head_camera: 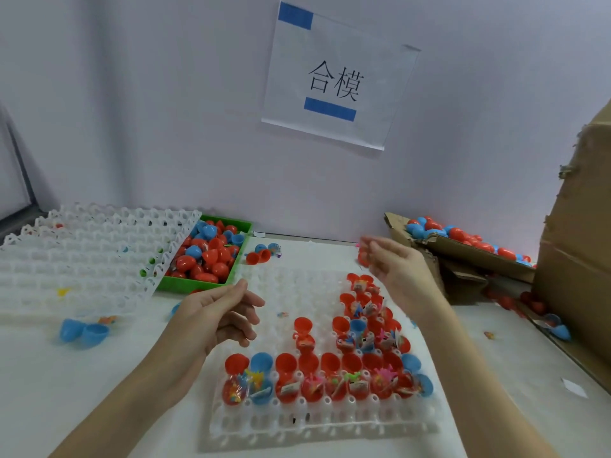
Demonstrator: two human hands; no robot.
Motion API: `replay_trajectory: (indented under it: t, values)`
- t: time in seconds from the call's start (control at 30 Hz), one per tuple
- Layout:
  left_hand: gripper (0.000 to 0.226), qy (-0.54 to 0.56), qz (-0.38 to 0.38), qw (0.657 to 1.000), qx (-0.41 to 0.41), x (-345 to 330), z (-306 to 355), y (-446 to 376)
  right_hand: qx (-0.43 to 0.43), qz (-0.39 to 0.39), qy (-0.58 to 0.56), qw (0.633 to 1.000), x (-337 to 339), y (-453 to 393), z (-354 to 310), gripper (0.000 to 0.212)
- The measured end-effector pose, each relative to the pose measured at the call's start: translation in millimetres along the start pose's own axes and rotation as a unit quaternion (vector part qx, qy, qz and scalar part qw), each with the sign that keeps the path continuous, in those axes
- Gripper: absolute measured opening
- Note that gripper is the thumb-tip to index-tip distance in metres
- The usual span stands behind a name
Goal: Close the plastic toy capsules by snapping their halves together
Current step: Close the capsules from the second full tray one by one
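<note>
Hands [218, 312] [393, 262] hover above open capsules [330, 375].

Open capsules [317, 375] in tray [324, 421] at front; bin [244, 226] behind-left, cardboard box [463, 249] behind-right.

Red and blue capsules [317, 361] in white tray [291, 421]; green bin [185, 285]; brown cardboard box [575, 259].
</note>
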State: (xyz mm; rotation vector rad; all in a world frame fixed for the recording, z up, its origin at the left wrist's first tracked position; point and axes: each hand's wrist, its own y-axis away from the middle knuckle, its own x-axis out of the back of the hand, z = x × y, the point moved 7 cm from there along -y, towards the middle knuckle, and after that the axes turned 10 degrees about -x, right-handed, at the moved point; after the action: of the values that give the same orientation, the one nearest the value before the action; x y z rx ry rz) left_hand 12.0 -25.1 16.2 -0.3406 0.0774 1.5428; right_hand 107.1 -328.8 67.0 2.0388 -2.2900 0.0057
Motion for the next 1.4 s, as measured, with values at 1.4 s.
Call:
replay_trajectory:
  t: [1.4]
  values:
    - [0.013,-0.219,-0.006,0.96,-0.177,-18.4,16.1,13.3,-0.002,-0.054,0.125,0.991,-99.0,90.2,31.4,0.011]
